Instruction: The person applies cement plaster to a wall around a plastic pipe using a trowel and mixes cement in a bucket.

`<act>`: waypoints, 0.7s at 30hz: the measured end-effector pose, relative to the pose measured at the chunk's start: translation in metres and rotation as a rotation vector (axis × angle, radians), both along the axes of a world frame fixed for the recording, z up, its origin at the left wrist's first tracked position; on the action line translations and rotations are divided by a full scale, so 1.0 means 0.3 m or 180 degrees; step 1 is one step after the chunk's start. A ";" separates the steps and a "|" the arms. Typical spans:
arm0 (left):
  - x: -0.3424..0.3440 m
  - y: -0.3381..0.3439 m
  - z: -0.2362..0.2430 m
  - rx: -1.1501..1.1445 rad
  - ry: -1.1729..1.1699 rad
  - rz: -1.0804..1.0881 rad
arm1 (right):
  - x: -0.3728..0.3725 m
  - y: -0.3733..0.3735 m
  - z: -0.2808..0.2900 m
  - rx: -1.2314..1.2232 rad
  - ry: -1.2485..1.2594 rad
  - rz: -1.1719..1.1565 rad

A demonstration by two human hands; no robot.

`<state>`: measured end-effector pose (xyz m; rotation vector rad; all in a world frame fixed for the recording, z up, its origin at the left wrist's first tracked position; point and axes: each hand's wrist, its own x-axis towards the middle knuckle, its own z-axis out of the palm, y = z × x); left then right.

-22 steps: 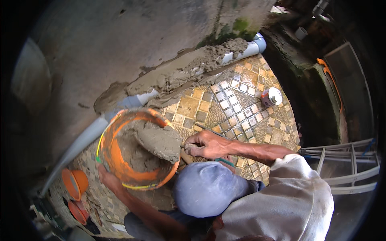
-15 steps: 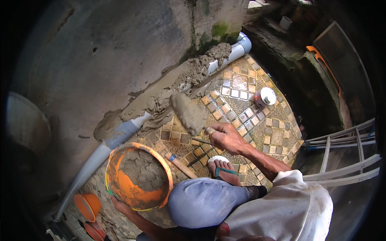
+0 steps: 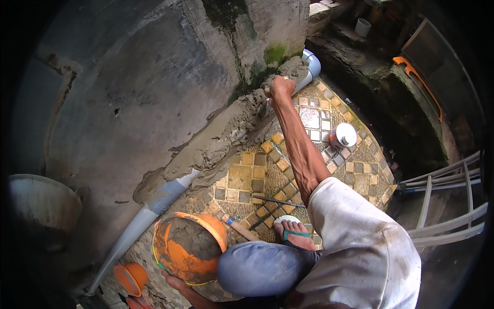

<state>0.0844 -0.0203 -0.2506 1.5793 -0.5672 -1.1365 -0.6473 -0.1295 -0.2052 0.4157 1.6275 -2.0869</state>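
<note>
My right hand (image 3: 281, 89) is stretched far forward, closed around the trowel, whose blade is hidden behind the hand and the mortar. It is at the upper end of a rough bank of wet grey mortar (image 3: 206, 144) along the foot of the wall. The mortar covers much of a grey pipe (image 3: 121, 242), which shows bare at the lower left and at its blue-grey elbow (image 3: 312, 63). Near my knee, my left hand (image 3: 176, 282) grips the lower side of a tilted orange bucket (image 3: 218, 232). Wet mortar (image 3: 198, 239) lies inside it; some of my left fingers are hidden.
A wooden-handled tool (image 3: 241, 228) and a thin dark rod (image 3: 278, 201) lie on the tiled floor. A can (image 3: 343, 135) stands at right. Around are an orange bowl (image 3: 131, 278), a large basin (image 3: 43, 206), white racks (image 3: 447, 226) and an orange saw (image 3: 419, 85).
My right hand has carried the mortar-loaded trowel forward from above the tiles to the mortar near the elbow. My left hand stays at the bucket, which appears lower and more tilted in view.
</note>
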 end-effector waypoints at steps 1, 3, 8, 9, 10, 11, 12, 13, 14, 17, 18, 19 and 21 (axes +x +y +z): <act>0.008 0.001 -0.007 0.0034 0.0040 -0.0014 | -0.023 0.017 -0.019 -0.0206 0.0103 -0.0083; 0.055 0.030 0.009 0.0086 0.0083 0.0070 | 0.063 0.100 -0.007 -0.0070 0.0437 0.0095; -0.087 0.019 0.062 0.0291 0.0169 0.0277 | -0.052 0.437 -0.225 0.0484 0.0601 0.0922; -0.101 0.021 0.089 0.0279 0.0142 0.0346 | -0.060 0.465 -0.251 0.0384 0.0399 0.0971; -0.089 0.033 0.118 0.0278 0.0142 0.0418 | -0.008 0.469 -0.197 0.0049 0.0103 0.1010; -0.104 0.030 0.123 0.0310 0.0193 0.0417 | -0.020 0.482 -0.188 -0.0097 0.0100 0.0969; -0.112 0.026 0.123 0.0342 0.0238 0.0421 | -0.035 0.491 -0.187 -0.0245 0.0093 0.0933; -0.106 0.019 0.111 0.0365 0.0224 0.0413 | -0.052 0.498 -0.185 -0.0389 0.0088 0.0893; -0.086 0.017 0.094 0.0378 0.0207 0.0418 | -0.082 0.483 -0.179 -0.0494 0.0027 0.0885; -0.012 0.026 0.050 0.0291 0.0302 0.0299 | -0.195 0.470 -0.146 -0.0856 -0.0107 0.1317; 0.012 0.034 0.038 0.0234 0.0363 0.0243 | -0.251 0.469 -0.158 -0.1374 -0.0301 0.1512; -0.006 0.031 0.041 0.0275 0.0272 0.0252 | -0.294 0.471 -0.163 -0.1805 -0.0602 0.1448; -0.057 0.027 0.081 0.0352 0.0076 0.0287 | -0.317 0.430 -0.169 -0.2531 -0.0897 0.1228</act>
